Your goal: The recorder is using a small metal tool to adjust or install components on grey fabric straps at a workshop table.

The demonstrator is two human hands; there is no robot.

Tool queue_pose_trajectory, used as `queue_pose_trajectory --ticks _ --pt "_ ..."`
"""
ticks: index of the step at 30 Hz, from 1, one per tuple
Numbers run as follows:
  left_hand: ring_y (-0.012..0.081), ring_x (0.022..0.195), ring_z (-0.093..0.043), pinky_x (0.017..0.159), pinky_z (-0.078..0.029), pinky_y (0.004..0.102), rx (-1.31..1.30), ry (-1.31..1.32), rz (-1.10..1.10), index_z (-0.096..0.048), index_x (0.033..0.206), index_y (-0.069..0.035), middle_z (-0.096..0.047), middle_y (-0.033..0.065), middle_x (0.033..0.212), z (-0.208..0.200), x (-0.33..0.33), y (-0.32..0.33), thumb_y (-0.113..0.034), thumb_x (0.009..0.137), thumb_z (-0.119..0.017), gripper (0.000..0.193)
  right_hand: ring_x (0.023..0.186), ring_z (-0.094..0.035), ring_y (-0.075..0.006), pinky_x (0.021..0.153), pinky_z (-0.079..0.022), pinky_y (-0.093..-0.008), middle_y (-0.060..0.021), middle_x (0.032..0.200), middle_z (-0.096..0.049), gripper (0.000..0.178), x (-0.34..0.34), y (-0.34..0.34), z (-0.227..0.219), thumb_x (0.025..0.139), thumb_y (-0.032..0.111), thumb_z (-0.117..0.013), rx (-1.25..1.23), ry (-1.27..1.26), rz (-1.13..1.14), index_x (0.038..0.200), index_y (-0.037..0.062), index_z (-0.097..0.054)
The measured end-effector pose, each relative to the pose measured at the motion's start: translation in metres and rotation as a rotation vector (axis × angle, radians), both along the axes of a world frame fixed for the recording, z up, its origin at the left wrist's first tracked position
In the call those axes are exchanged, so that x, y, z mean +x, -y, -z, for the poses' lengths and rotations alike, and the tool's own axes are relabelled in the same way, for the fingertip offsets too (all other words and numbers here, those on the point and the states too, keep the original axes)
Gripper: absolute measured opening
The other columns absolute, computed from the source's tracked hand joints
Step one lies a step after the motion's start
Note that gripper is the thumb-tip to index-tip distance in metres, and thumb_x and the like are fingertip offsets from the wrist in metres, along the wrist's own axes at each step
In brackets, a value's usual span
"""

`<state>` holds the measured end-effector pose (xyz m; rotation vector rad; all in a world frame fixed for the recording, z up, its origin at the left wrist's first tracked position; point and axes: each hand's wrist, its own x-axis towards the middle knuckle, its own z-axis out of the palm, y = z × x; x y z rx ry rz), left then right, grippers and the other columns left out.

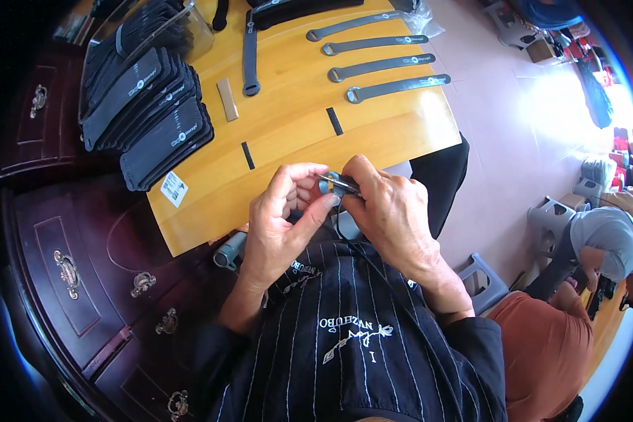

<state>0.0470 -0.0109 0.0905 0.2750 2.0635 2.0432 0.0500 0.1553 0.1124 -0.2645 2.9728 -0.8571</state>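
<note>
In front of my chest, at the near edge of the yellow table (288, 126), my two hands meet. Between thumb and fingers, my left hand (278, 221) pinches the ringed end of a grey strap (323, 186); most of that strap is hidden. My right hand (397, 214) is closed around small dark-handled scissors (346, 186), whose thin metal blades lie against the strap end. Across the table's far right lie several flat grey straps (390, 67), each with a hole at its left end. Another such strap (250, 56) points toward me.
Stacks of dark straps (162, 105) fill the table's left side beside a clear plastic bin (197, 32). A tan strip (227, 98), two black marks and a white label (174, 190) are on the tabletop. Dark wooden drawers (63, 274) stand left; people (541, 352) sit at the right.
</note>
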Motion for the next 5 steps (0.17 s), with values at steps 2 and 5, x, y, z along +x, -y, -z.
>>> queue_pose_trajectory --ticks 2,5 --pt "0.0058 0.076 -0.056 0.066 -0.045 0.0181 0.113 0.127 -0.004 -0.052 0.114 0.001 -0.059 0.0027 0.092 0.007 -0.003 0.006 0.000 0.087 -0.062 0.029 0.059 -0.065 -0.0258 0.053 -0.048 -0.0328 -0.0100 0.063 -0.062 0.019 -0.005 0.000 0.002 0.075 0.010 -0.067 -0.052 0.051 -0.042 0.089 0.0067 -0.056" --pt "0.0063 0.079 -0.057 0.071 -0.046 0.0186 0.162 0.230 0.034 -0.052 0.116 0.001 -0.060 0.0042 0.096 0.016 -0.006 0.017 0.001 0.089 -0.058 0.027 0.067 -0.066 -0.0294 0.058 -0.051 -0.0361 -0.0124 0.070 -0.064 0.031 -0.019 -0.009 0.007 0.074 0.016 -0.070 -0.122 0.261 -0.126 0.097 0.0069 -0.051"
